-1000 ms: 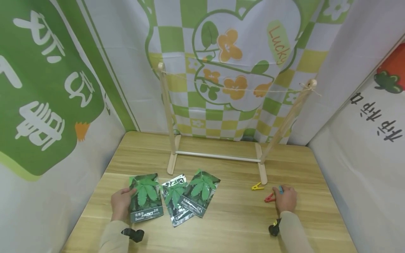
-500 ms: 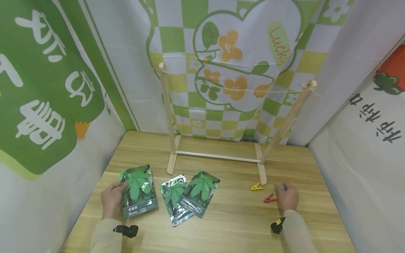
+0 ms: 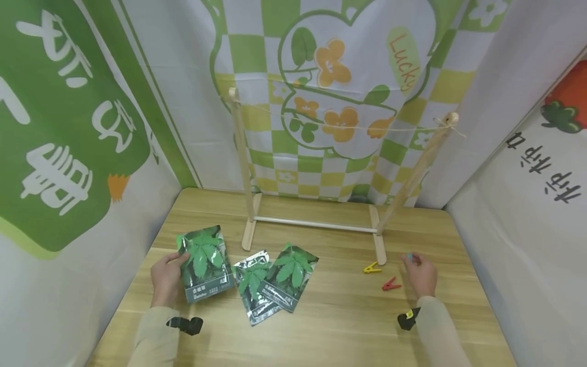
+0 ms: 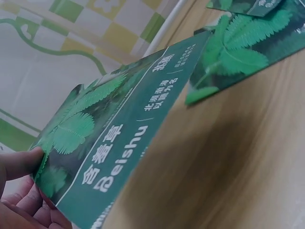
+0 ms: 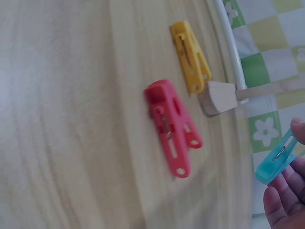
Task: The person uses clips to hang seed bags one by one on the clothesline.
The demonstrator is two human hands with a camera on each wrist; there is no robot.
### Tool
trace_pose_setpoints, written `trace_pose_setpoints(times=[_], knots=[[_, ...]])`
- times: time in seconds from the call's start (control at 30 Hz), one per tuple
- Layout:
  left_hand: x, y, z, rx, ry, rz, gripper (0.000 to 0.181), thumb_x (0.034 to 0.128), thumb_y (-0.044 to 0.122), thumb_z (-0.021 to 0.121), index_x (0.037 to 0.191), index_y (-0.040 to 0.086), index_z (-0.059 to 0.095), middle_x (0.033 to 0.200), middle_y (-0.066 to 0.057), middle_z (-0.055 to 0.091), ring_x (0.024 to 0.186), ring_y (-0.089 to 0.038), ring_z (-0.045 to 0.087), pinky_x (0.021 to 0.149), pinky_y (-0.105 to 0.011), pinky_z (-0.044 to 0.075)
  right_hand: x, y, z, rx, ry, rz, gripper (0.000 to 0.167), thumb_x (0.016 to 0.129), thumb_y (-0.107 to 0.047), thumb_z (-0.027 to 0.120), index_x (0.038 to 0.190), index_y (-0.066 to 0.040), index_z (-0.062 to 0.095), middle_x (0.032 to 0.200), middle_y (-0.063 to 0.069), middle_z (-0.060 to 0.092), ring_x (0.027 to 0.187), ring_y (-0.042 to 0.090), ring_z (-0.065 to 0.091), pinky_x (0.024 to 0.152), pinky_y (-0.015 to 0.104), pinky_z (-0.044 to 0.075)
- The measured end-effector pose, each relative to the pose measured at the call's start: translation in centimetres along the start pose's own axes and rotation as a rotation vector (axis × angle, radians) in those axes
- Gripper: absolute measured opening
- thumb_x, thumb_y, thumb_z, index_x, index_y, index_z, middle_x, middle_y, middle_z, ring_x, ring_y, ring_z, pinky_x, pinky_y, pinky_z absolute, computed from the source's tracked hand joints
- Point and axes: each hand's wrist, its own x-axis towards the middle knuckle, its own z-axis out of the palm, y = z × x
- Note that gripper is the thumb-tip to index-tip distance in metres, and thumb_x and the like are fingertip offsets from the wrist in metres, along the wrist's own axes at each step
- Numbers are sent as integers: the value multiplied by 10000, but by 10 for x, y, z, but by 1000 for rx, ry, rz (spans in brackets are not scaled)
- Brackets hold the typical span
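Observation:
My left hand (image 3: 165, 278) pinches a green seed packet (image 3: 207, 265) by its left edge, thumb on the front and fingers behind; in the left wrist view the packet (image 4: 102, 138) is tilted up off the table. Over on the right, my right hand (image 3: 421, 276) holds a blue clothespin (image 5: 277, 160) between thumb and fingers, raised above the table. A red clothespin (image 3: 392, 284) and a yellow clothespin (image 3: 372, 268) lie on the table to the left of that hand. Two more seed packets lie overlapping in the middle, the right packet (image 3: 290, 278) partly covering the left packet (image 3: 253, 288).
Behind the packets stands a wooden rack (image 3: 249, 168) with two posts and a white bottom rod (image 3: 316, 225). A thin string (image 3: 367, 128) runs between the post tops. Printed curtains (image 3: 321, 178) hang along the table's back and sides.
My left hand has lifted the seed packet up and leftward, away from the other two. My right hand has picked up the blue clothespin and moved slightly away from the red one.

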Motion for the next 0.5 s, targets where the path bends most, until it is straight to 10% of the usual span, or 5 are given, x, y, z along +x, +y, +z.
trace_pose_setpoints(times=[0.17,0.5], knots=[[0,10,1,-2,-12,29,560,962,370,600,1355,-16,499,1304,-109,503,939,-90,529,781,-220,439,4,-7,-2,16,39,-22,542,964,-367,598,1312,47,562,1239,247,627,1104,323,603,735,136,417],[0,33,3,-58,-27,45,523,953,339,623,1329,-8,513,1250,-54,518,798,26,566,692,-122,488,9,-28,-11,43,52,-70,526,961,-352,607,1308,40,562,1253,239,619,1106,318,599,683,17,345]])
